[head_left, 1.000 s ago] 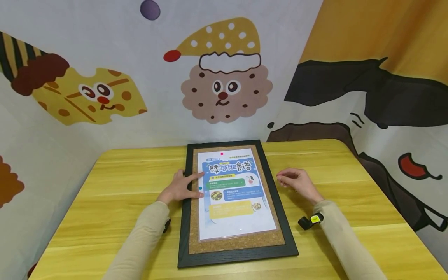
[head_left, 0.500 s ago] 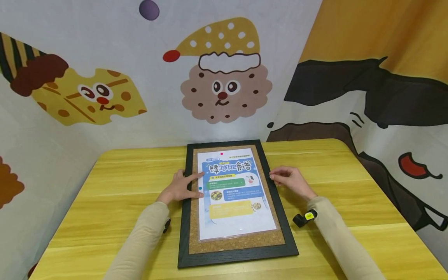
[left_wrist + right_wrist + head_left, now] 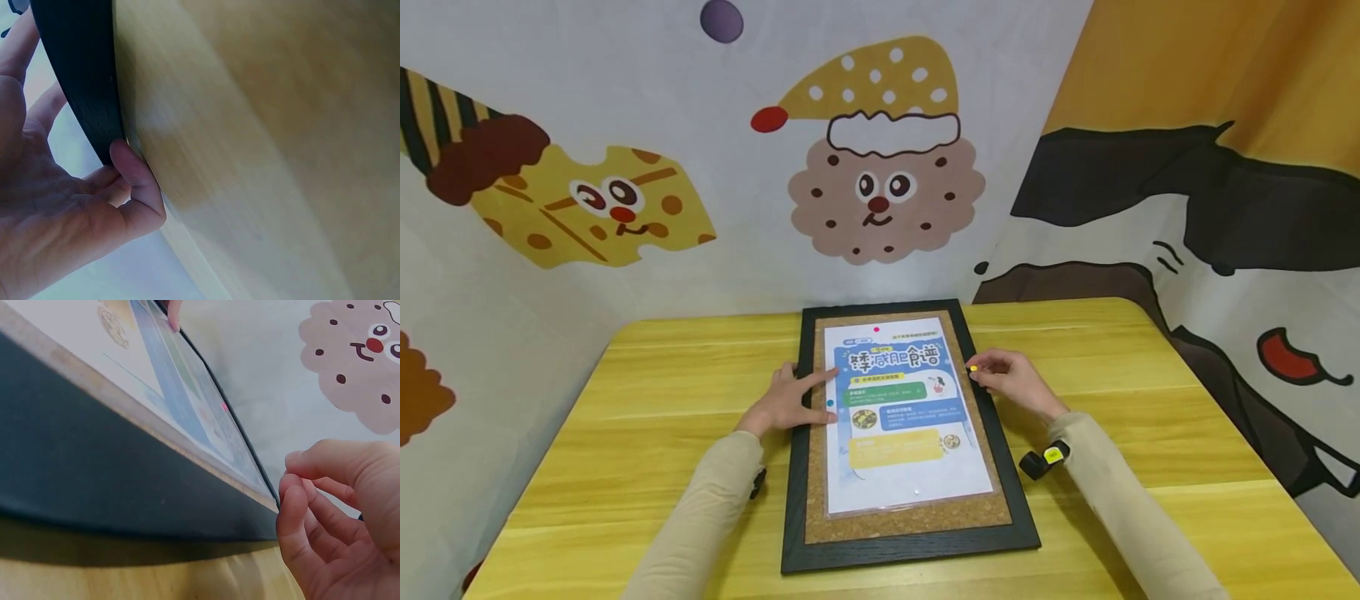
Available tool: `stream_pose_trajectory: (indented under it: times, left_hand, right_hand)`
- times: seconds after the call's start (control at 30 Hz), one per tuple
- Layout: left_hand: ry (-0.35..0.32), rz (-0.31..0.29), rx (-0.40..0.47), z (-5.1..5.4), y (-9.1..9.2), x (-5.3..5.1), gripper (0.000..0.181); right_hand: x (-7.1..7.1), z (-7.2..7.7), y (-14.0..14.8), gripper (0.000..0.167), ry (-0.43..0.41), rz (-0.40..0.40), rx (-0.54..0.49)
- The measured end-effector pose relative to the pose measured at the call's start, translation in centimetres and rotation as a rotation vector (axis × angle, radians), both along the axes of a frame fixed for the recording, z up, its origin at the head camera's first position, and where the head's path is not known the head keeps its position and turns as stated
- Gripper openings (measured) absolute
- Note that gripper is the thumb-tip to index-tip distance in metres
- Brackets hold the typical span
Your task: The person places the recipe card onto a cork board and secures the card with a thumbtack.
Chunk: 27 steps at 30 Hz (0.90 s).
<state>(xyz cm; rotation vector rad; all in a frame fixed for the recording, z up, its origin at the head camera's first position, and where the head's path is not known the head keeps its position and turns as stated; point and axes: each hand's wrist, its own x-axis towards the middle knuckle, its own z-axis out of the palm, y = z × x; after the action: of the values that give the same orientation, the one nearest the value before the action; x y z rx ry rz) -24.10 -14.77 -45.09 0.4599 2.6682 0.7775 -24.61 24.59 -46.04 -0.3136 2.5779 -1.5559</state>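
Observation:
A printed poster (image 3: 910, 479) in a clear sleeve lies on a cork board (image 3: 925, 521) with a black frame (image 3: 910, 550). My left hand (image 3: 778, 404) rests at the frame's left side, thumb and forefinger spread over the poster's edge. In the left wrist view its outer fingers (image 3: 139, 178) bend against the frame's outer edge. My right hand (image 3: 1015, 379) pinches a small yellow-headed pin (image 3: 973, 368) above the frame's right side. Its tip is too small to make out. A pink pin (image 3: 876, 329) sits at the poster's top and a teal pin (image 3: 830, 403) at its left edge.
The board lies on a yellow wood-grain table (image 3: 647, 433), its far end close to a wall cloth (image 3: 737, 208) with cartoon prints. Table surface extends on both sides of the board. A black strap device (image 3: 1045, 458) is on the right wrist.
My right hand has moved left from beside the board to above the frame's right side, and the yellow pin head has come into sight. The left hand has stayed in place.

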Motion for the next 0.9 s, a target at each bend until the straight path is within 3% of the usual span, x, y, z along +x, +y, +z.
stream_pose_trajectory:
  times: [0.2, 0.6, 0.9]
  left_hand:
    - [-0.002, -0.003, 0.003, 0.1, 0.0, 0.0, 0.082]
    - [0.0, -0.008, 0.011, 0.0, 0.0, 0.0, 0.083]
    - [0.015, -0.026, 0.009, 0.1, -0.1, -0.1, 0.083]
  right_hand:
    - [-0.1, 0.4, -0.8, 0.024, 0.005, -0.003, 0.019]
    - [-0.7, -0.5, -1.0, 0.021, 0.027, -0.019, 0.083]
    - [-0.8, -0.3, -1.4, 0.019, 0.036, -0.003, 0.136]
